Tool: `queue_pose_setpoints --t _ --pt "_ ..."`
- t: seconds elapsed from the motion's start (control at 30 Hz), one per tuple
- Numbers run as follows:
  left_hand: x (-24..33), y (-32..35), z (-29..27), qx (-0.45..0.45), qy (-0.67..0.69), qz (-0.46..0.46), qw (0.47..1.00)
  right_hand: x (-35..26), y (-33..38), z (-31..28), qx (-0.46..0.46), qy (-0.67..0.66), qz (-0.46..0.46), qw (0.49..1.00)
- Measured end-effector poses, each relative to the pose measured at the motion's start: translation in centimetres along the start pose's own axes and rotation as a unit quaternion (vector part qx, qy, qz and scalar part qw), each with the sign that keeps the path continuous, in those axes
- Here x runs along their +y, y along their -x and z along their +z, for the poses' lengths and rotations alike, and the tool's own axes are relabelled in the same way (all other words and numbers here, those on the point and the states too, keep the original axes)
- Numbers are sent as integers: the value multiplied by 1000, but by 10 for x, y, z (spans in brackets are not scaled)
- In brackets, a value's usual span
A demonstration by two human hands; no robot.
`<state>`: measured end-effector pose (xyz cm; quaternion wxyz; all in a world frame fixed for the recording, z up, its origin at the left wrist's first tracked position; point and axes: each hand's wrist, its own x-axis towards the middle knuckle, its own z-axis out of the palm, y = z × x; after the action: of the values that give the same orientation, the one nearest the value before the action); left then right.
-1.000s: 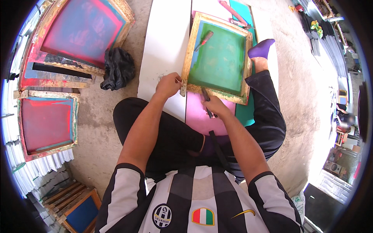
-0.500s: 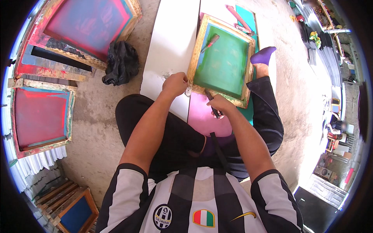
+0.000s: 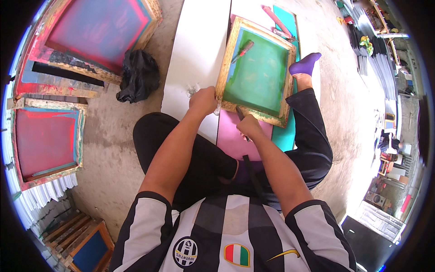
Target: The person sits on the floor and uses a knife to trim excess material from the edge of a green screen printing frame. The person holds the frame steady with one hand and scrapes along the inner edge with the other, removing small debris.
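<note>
A wooden screen frame with green mesh lies before me, tilted slightly, on coloured boards. My left hand is closed at its near left corner; what its fingers pinch is hidden. Dark pliers are in my right hand, their tip against the near wooden bar and their handles mostly covered by my fingers. On the mesh rests a screwdriver-like tool with a dark and red handle. Small wiry bits are scattered on the white board beside my left hand.
A red bar-like tool and a small metal tool lie beyond the frame. More screen frames stand at left near a crumpled black bag. My purple-socked foot is right of the frame.
My right hand has shifted slightly left with the pliers and turned, covering more of the handles. My left hand stays at the frame's corner. The whole view has shifted slightly.
</note>
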<state>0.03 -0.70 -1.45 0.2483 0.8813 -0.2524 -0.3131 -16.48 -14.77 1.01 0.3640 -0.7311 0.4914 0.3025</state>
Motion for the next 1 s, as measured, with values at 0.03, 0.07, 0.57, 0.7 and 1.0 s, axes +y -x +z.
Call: queue_pose_setpoints --t 0.03,0.07,0.57,0.7,1.0 --pt "0 -1 2 4 -6 -1 1000 -1 1 1 8 3 -2 1000" --pt "-1 -2 3 9 -12 -3 1000 0 0 3 17 7 -5 1000" --pt "-10 -2 1 19 37 42 998 37 -8 29 68 -59 -125 988" --pt "-16 0 -11 -18 193 42 980 9 17 37 12 -74 -185 980" --pt "-51 16 -61 -53 343 -117 930 -86 29 46 -159 -158 -213 951"
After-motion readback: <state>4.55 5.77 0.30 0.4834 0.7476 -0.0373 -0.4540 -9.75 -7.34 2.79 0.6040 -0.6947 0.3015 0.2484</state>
